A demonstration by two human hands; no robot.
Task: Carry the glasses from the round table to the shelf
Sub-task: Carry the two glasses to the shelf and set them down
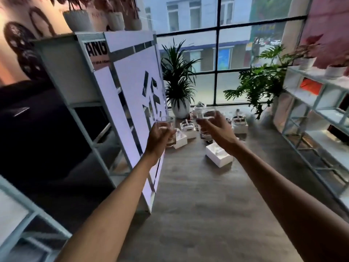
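Observation:
My left hand [159, 138] grips a clear drinking glass [166, 122] upright, held out in front of me at mid-frame. My right hand [217, 127] grips a second clear glass [205, 113] at about the same height, a little to the right. Both arms are stretched forward over a grey wood floor. A white metal shelf unit [79, 103] stands close on my left. Another white shelf unit [321, 110] runs along the right wall. The round table is not in view.
A white sign panel [136, 87] leans against the left shelf. Small white boxes [219, 155] and pots lie on the floor ahead, below my hands. Two green potted plants [177, 76] stand by the large window. Potted plants sit on top of both shelves.

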